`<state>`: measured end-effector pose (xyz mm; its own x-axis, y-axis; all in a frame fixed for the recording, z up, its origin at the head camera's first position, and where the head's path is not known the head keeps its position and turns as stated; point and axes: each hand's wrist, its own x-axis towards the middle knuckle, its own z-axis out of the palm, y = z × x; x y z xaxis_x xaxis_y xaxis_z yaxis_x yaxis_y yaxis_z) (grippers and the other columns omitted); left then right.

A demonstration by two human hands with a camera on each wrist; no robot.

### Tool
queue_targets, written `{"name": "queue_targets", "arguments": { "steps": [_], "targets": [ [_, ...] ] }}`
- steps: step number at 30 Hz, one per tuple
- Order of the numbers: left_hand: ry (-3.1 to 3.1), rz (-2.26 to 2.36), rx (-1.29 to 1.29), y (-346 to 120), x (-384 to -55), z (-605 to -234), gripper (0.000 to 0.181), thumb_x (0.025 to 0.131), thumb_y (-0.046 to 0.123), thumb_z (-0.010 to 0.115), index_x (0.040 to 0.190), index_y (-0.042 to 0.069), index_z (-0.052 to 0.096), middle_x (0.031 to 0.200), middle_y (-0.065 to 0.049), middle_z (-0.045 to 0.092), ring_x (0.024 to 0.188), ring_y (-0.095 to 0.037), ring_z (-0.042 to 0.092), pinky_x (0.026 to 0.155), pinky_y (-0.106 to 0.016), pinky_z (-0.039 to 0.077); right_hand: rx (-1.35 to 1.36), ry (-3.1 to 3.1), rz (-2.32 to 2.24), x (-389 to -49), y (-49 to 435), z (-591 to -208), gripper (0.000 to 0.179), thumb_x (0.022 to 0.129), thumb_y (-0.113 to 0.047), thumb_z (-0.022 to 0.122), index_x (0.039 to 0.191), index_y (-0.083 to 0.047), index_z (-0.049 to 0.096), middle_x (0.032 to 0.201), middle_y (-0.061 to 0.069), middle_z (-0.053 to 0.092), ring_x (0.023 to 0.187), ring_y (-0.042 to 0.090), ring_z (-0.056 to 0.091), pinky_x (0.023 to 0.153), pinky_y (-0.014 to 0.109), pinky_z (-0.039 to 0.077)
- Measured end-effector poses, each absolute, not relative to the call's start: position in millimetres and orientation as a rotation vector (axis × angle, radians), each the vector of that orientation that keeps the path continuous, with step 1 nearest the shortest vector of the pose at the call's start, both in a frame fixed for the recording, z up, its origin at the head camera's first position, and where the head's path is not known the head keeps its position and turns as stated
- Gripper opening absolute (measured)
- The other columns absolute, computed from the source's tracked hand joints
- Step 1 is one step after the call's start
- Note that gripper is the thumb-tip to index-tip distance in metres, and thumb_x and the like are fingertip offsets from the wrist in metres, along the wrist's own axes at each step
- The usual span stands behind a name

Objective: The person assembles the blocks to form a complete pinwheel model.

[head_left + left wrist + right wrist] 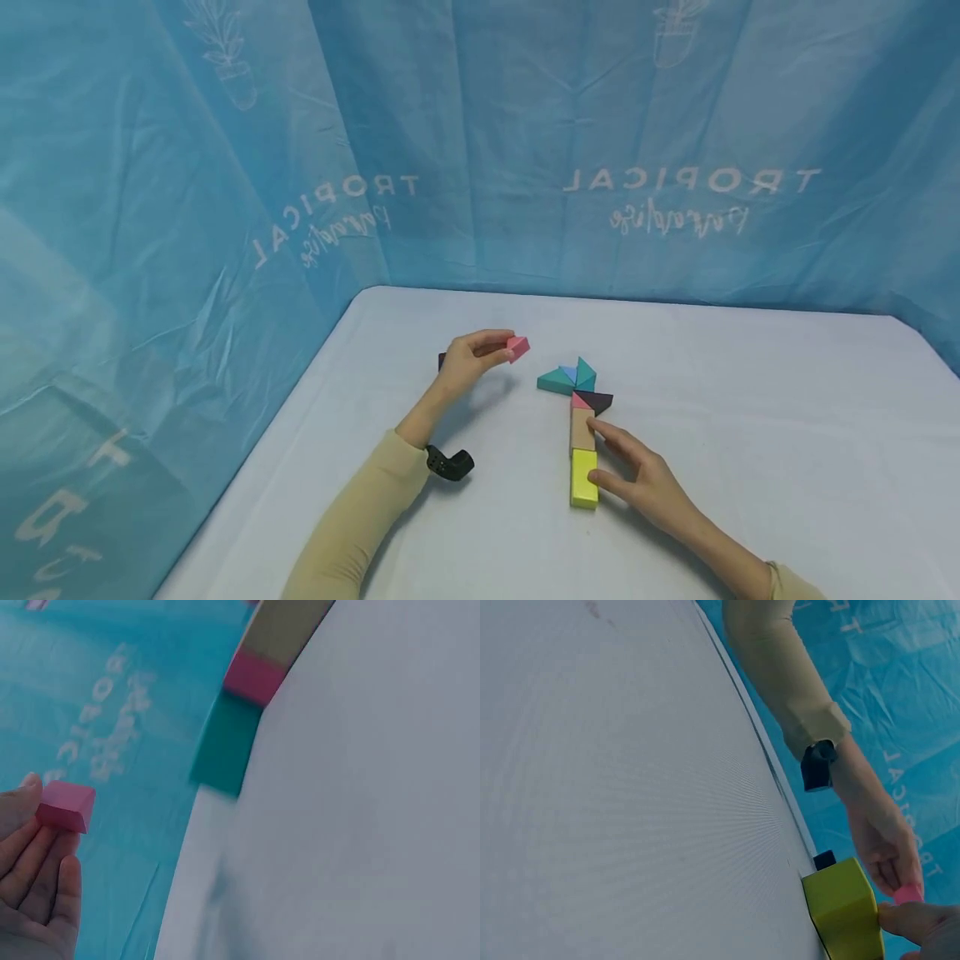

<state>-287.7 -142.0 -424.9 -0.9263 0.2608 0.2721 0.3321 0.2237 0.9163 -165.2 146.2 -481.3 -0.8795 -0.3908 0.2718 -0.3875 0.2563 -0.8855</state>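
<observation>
My left hand [468, 360] pinches a small pink block [518, 347] between thumb and fingers, raised above the table. In the left wrist view, the pink block [67, 805] shows sloped sides. My right hand [651, 486] lies along the right side of a row of blocks. Its thumb touches the yellow block [584, 479], and its index finger touches the tan block [582, 430]. Beyond these, a pink triangular block [579, 401] and a black triangular block [597, 401] adjoin the row. At the far end sit teal triangular blocks [555, 382] with a blue piece [569, 372] among them.
A dark block [441, 361] sits behind my left hand, mostly hidden by it. The white table [787, 433] extends around the row. Blue printed curtains [600, 267] border its back and left edges. A black wrist device [450, 464] is on my left forearm.
</observation>
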Motion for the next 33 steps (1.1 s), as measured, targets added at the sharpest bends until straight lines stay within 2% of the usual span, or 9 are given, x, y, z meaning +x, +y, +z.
{"name": "queue_targets", "arguments": {
  "steps": [4, 11, 14, 19, 25, 33],
  "targets": [
    [-2.477, -1.793, -0.701, -116, -273, -433, 0.035, 0.087, 0.017, 0.069, 0.12, 0.006, 0.064, 0.116, -0.005, 0.065, 0.102, -0.016, 0.061, 0.086, -0.028, 0.05, -0.749, 2.516, -1.737, -164, 145, -481, 0.066, 0.082, -0.011, 0.074, 0.14, -0.009, 0.043, 0.142, 0.009, 0.043, 0.132, 0.029, 0.036, 0.103, 0.025, 0.032],
    [-2.585, -1.715, -0.782, -96, -251, -444, 0.038, 0.087, 0.017, 0.069, 0.122, 0.004, 0.062, 0.119, -0.006, 0.063, 0.108, -0.022, 0.06, 0.089, -0.027, 0.048, -0.788, 2.481, -1.765, -153, 140, -458, 0.064, 0.082, -0.007, 0.073, 0.138, -0.001, 0.043, 0.14, 0.016, 0.044, 0.129, 0.034, 0.038, 0.102, 0.025, 0.033],
    [-2.598, -1.702, -0.771, -96, -253, -457, 0.037, 0.087, 0.021, 0.07, 0.121, 0.009, 0.064, 0.119, -0.001, 0.063, 0.107, -0.016, 0.06, 0.087, -0.024, 0.049, -0.79, 2.485, -1.756, -152, 139, -453, 0.063, 0.083, -0.005, 0.072, 0.138, 0.002, 0.042, 0.14, 0.019, 0.043, 0.129, 0.036, 0.037, 0.102, 0.028, 0.033],
    [-2.647, -1.598, -0.786, -95, -250, -464, 0.036, 0.088, 0.019, 0.069, 0.121, 0.009, 0.064, 0.119, -0.001, 0.063, 0.105, -0.01, 0.06, 0.086, -0.022, 0.048, -0.771, 2.496, -1.739, -152, 140, -450, 0.063, 0.083, -0.005, 0.072, 0.138, 0.003, 0.042, 0.14, 0.019, 0.043, 0.129, 0.036, 0.037, 0.102, 0.025, 0.033],
    [-2.662, -1.456, -0.853, -95, -248, -471, 0.036, 0.087, 0.014, 0.069, 0.121, 0.005, 0.063, 0.117, -0.004, 0.064, 0.105, -0.011, 0.06, 0.088, -0.021, 0.047, -0.761, 2.502, -1.74, -154, 140, -456, 0.064, 0.082, -0.005, 0.073, 0.138, 0.001, 0.043, 0.141, 0.019, 0.043, 0.13, 0.036, 0.036, 0.102, 0.022, 0.032],
    [-2.508, -1.273, -0.865, -96, -246, -468, 0.029, 0.086, 0.013, 0.071, 0.114, 0.006, 0.067, 0.113, -0.003, 0.066, 0.107, -0.018, 0.06, 0.09, -0.03, 0.048, -0.771, 2.492, -1.748, -165, 147, -483, 0.067, 0.083, -0.014, 0.074, 0.141, -0.013, 0.042, 0.144, 0.005, 0.042, 0.132, 0.025, 0.036, 0.102, 0.02, 0.031]
  ]
}}
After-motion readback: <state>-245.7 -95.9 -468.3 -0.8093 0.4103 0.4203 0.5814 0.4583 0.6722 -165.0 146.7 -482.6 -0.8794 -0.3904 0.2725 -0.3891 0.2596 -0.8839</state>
